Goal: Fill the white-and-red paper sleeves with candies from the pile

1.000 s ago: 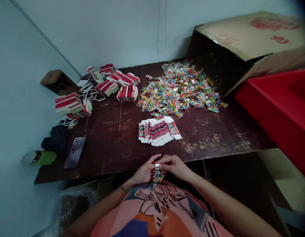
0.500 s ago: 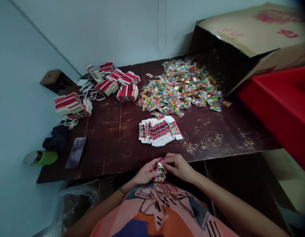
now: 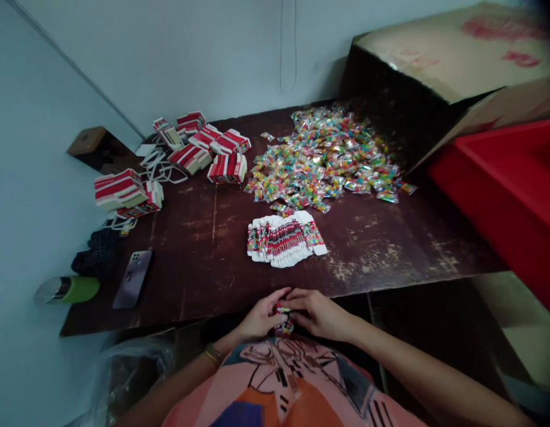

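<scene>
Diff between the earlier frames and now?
Both hands, left and right, shifted slightly toward the body with the small printed carton. They now cover more of its printed face; right fingers work at its top end. No new pickup or release visible. Unchanged: fanned cartons, candy packets, phone. Slight overall view shift is camera motion.

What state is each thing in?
Small multicoloured cardboard carton: held by left hand, right hand at top
White-and-red cardboard cartons: fanned, overlapping
Clear plastic packets of multicoloured pieces: heaped
Red-and-white carton bundles: grouped in stacks
Purple-grey phone: camera side up
Large brown cardboard box: open
Red plastic bin: open
</scene>
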`<state>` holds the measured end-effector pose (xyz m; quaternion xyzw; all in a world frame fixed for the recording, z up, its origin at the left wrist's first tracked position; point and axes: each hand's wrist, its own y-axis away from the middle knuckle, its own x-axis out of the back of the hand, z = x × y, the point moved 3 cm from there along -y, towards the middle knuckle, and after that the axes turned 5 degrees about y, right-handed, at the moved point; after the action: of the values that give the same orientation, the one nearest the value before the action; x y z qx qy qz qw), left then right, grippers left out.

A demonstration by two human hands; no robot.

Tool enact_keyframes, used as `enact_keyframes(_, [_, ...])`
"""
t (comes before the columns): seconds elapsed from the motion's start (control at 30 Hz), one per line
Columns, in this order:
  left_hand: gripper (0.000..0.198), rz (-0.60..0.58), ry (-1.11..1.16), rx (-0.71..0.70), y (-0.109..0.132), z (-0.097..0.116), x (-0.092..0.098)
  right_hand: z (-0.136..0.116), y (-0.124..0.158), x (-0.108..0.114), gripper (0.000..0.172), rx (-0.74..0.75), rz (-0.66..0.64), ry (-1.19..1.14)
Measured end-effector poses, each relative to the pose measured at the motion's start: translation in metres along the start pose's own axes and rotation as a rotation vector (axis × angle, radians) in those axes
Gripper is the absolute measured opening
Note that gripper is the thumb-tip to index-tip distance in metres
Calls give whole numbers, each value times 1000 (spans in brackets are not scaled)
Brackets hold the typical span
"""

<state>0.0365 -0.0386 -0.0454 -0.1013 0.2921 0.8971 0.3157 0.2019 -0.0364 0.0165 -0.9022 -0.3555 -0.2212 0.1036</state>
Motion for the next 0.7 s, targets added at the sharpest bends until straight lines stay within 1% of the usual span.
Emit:
enact_keyframes(0.03, [66,20,-40,-1,0,9,0,6,-3,6,36,17,-17,12])
enact_keyframes(0.07, [60,38,-93,3,1,18,2,17,-7,16,32,5,-3,64])
enact_keyframes(0.1, [55,57,-161,9,2,29,5,33,-12,34,28,-42,56,154])
enact_keyframes(0.13, [51,71,-244,21,5,39,9,52,-15,58,24,-113,149,266])
enact_keyframes(0.17, [48,75,-327,34,9,49,14,73,-16,90,21,-243,326,432])
enact_keyframes(0.2, [47,61,-406,53,13,57,20,93,-14,123,23,-345,466,520])
enact_keyframes(0.27, [43,4,-530,98,23,69,31,129,-3,185,33,-497,674,637])
enact_keyframes(0.3, [37,-24,-576,113,27,73,37,143,7,210,36,-575,767,686])
enact_keyframes(0.33, [31,-36,-585,127,30,75,42,155,18,228,40,-639,835,724])
enact_keyframes(0.37, [25,-23,-558,136,32,75,47,165,29,238,42,-690,881,752])
enact_keyframes(0.4, [20,14,-501,134,33,75,50,172,39,239,43,-724,905,772])
enact_keyframes(0.43, [20,76,-420,118,32,75,53,177,48,233,43,-742,908,781])
enact_keyframes(0.47, [24,159,-329,88,31,74,54,180,55,220,42,-743,899,791])
enact_keyframes(0.53, [38,324,-176,-4,26,73,53,180,68,180,38,-691,862,825])
enact_keyframes(0.57, [46,383,-103,-32,22,72,51,177,73,157,36,-647,842,843])
enact_keyframes(0.6, [50,406,-14,-40,17,70,48,173,78,134,35,-595,823,854])
enact_keyframes(0.63, [52,395,99,-32,12,68,43,166,82,113,34,-545,811,851])
enact_keyframes(0.7, [49,336,312,-5,1,63,33,152,90,79,31,-485,817,789])
